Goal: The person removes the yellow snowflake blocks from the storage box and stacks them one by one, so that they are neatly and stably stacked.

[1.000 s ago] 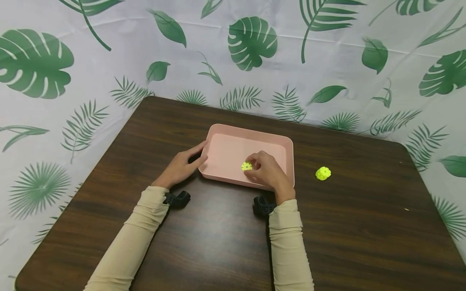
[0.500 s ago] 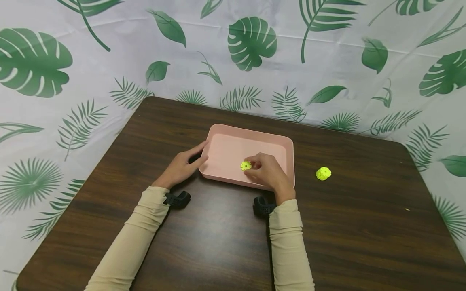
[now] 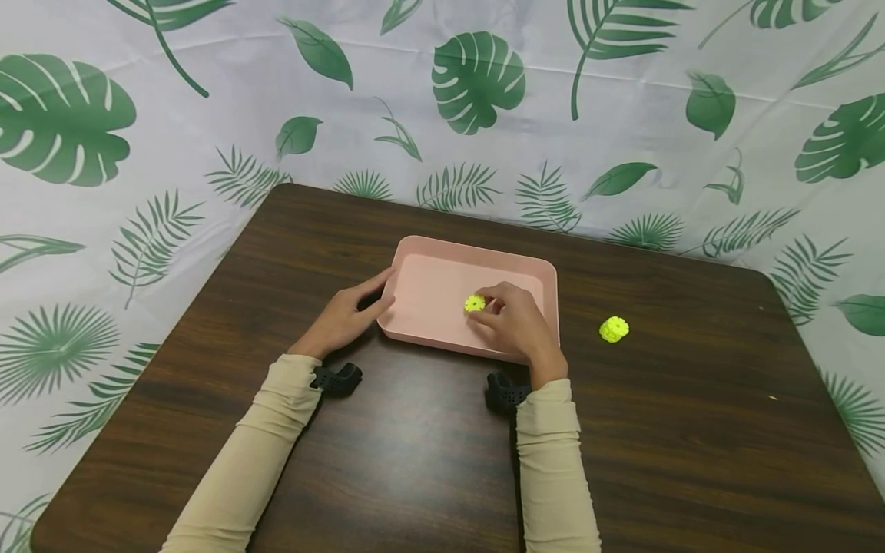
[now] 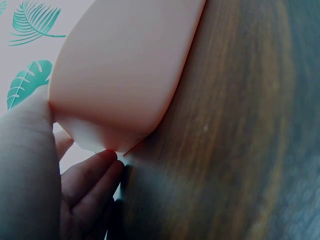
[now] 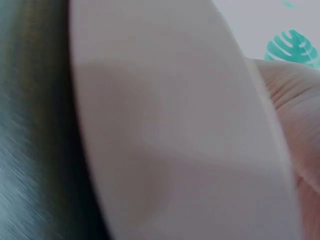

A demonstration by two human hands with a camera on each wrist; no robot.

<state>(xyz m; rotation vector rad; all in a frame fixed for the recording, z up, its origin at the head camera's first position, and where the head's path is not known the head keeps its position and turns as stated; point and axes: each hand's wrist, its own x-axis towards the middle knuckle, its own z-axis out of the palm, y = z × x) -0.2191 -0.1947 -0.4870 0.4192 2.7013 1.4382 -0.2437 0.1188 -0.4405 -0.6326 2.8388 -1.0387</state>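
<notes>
My left hand (image 3: 342, 315) holds the pink tray (image 3: 442, 343) at its left end. In the left wrist view its thumb reaches the rim while the fingers (image 4: 95, 175) meet the outer wall (image 4: 125, 85) low down. Over the tray floor, my right hand (image 3: 512, 319) pinches a bright yellow, notched, flower-like disc (image 3: 474, 303) with a small centre hole. The right wrist view shows the tray's near wall (image 5: 175, 125) and part of the right hand (image 5: 300, 115) behind the rim; the disc is hidden there.
Right of the tray, a small pile of similar yellow discs (image 3: 614, 329) lies on the dark wooden table (image 3: 691, 430). A tiny pale speck (image 3: 773, 398) is farther right. A white cloth with green leaves (image 3: 387, 100) hangs behind the table.
My right hand, still pinching the yellow disc, has shifted slightly away from me and to the right over the tray. The left hand and the pile of discs stay where they were.
</notes>
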